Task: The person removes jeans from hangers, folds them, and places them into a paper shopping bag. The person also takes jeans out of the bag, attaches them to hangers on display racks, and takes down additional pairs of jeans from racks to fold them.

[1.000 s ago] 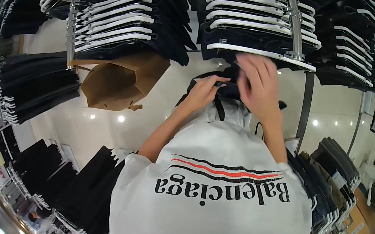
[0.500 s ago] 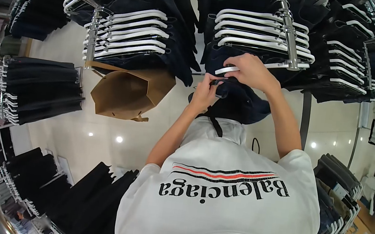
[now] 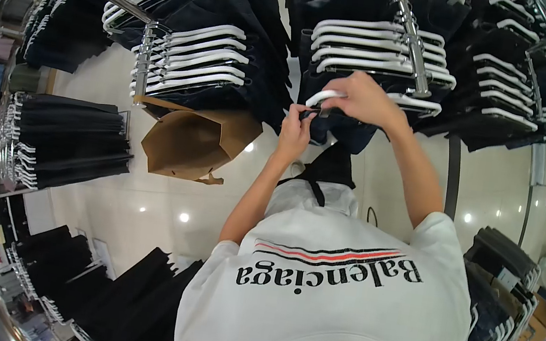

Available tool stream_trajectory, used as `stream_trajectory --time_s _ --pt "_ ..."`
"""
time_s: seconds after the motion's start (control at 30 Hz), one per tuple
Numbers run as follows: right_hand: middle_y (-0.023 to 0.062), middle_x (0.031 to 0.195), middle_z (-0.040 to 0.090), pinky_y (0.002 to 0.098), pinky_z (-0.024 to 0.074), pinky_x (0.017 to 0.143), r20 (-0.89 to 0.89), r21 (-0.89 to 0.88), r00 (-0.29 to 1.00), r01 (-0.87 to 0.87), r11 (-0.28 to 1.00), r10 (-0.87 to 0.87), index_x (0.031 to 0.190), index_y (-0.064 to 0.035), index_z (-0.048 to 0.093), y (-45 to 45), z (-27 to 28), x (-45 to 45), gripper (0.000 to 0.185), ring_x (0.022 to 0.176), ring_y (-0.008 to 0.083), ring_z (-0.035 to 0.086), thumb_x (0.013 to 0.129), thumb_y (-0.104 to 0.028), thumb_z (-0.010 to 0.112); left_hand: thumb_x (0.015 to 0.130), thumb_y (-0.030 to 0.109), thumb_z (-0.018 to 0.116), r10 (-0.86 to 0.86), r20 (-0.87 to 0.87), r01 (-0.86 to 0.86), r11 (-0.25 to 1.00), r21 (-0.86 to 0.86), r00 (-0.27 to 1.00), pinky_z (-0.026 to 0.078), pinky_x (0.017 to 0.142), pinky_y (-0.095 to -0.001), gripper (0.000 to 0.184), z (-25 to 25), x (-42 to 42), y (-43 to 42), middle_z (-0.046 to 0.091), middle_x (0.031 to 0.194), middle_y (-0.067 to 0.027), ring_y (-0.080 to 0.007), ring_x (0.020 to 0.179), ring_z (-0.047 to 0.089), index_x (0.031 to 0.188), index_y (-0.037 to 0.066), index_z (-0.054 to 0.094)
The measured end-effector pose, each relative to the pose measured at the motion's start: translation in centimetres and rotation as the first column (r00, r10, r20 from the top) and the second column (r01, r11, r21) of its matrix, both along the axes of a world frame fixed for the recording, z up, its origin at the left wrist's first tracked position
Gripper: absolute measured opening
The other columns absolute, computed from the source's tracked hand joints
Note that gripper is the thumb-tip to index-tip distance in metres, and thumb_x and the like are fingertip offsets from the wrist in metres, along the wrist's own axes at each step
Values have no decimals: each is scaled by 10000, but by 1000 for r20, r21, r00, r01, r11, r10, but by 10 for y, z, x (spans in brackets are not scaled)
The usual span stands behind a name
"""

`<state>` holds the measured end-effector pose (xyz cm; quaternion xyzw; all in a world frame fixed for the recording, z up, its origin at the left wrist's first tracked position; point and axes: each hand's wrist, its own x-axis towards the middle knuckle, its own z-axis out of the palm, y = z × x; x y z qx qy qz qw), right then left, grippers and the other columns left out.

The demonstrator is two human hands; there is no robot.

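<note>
Just right of the paper bag (image 3: 183, 142), the right hand (image 3: 364, 100) grips a white hanger (image 3: 323, 97), fingers curled. Nearer the bag, the left hand (image 3: 295, 130) pinches the dark trousers (image 3: 354, 139) by their top edge.

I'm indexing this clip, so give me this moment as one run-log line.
left hand: pinching edge of dark garment | right hand: gripping white hanger | brown paper bag: open, left of both hands
</note>
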<state>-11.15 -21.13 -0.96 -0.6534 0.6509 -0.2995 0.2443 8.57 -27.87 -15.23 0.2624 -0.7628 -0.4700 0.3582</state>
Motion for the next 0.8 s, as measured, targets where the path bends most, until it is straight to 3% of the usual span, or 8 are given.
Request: stream_trajectory --time_s 0.1,0.17,0.2,0.37,0.43,0.47,0.53,0.8 --pt "141 661 675 342 458 552 30 -44 999 -33 998 35 983 -37 782 -3 1 1 209 525 247 590 821 -168 796 1030 90 618 35 52 -37 999 29 998 390 511 -343 164 3 1 -5 565 657 -139 -199 529 519 1050 1 482" --pt "139 656 671 340 457 556 103 -74 994 -23 997 31 989 -37 780 -4 -4 1 214 523 245 584 827 -175 800 1025 119 632 -20 135 10 998 70 991 457 565 -440 215 17 0 -5 614 734 -246 -457 698 656 1102 16 460" --pt "132 669 683 334 459 563 80 -55 997 -18 998 23 997 -36 778 -5 1 1 219 532 241 589 832 -180 801 1030 122 623 -29 111 23 999 48 993 458 578 -460 225 16 -1 -6 620 752 -266 -495 736 648 1120 8 450" --pt "120 691 702 335 471 578 53 -31 998 -16 999 18 1011 -34 773 -2 13 -4 239 564 238 613 826 -182 805 1038 94 594 -41 90 35 997 67 995 470 652 -452 209 24 -9 -8 584 821 -259 -473 762 625 1108 -19 432" --pt "122 687 700 339 483 589 72 -69 996 -43 997 48 1018 -24 768 -2 11 -4 248 573 239 624 827 -179 801 1036 51 570 -77 -12 74 982 -173 997 469 759 -415 178 34 -12 -10 490 924 -220 -404 814 544 1092 -24 419" --pt "117 702 708 338 492 598 33 -34 998 -46 998 47 1032 -27 770 0 11 -4 255 589 239 639 839 -192 795 1036 51 570 -77 -14 73 982 -177 997 469 759 -415 178 33 -12 -12 490 924 -220 -404 814 544 1092 -24 419" --pt "115 710 713 337 492 598 22 -14 998 -53 998 54 1038 -30 772 -1 5 -6 258 592 240 643 846 -201 791 1030 9 549 -146 -36 140 981 -132 989 446 826 -382 153 30 -13 -13 405 972 -175 -331 848 462 1067 -31 406" --pt "128 763 720 377 483 628 27 -10 992 -122 992 123 1048 -41 769 -7 11 -9 273 633 295 638 860 -239 777 1026 -13 547 -113 -117 113 994 -5 987 437 793 -345 152 33 -18 -9 422 955 -149 -274 823 465 1048 -22 396"
